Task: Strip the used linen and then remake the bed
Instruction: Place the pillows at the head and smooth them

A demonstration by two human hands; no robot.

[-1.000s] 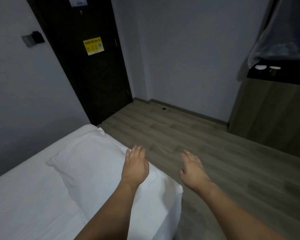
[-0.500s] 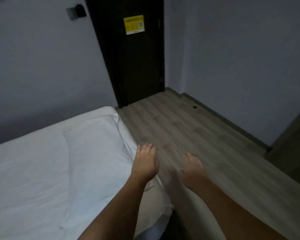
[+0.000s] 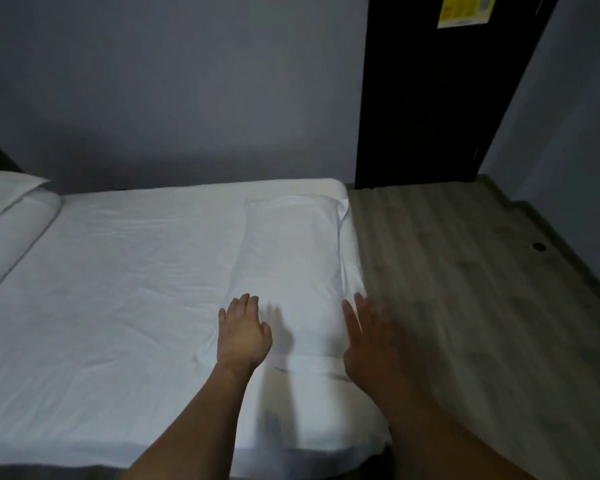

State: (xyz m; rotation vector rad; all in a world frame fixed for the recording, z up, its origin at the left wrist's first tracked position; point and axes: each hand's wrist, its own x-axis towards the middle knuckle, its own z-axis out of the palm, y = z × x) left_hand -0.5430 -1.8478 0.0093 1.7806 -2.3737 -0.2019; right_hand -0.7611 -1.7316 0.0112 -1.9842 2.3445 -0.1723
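Looking down from the head camera, a white bed [image 3: 118,271] fills the left and centre of the frame, its sheet lightly creased. At the bed's right end lies a white pillow [image 3: 291,258], lengthwise from the far edge toward the near edge, just beside the drop to the floor.

Low in the middle of the frame the left hand [image 3: 242,332] is stretched forward, palm down, fingers straight and close together, holding nothing. It sits over the near left corner of the pillow; whether it presses the cloth or hangs just above it cannot be told, though a shadow falls to its right.

To the right of centre the right hand [image 3: 368,337] is motion-blurred, palm down with fingers extended and slightly spread, gripping nothing. It lies over the pillow's right edge where the bed meets the floor; contact cannot be told.

At the far left edge a folded white duvet [image 3: 7,216] is heaped on the bed. Grey wood-look floor [image 3: 465,289] takes the right side, with a small dark round spot [image 3: 538,246] on it. In the upper right stands a dark door [image 3: 430,98] bearing a yellow notice [image 3: 466,8], and a grey wall [image 3: 170,81] runs behind the bed.
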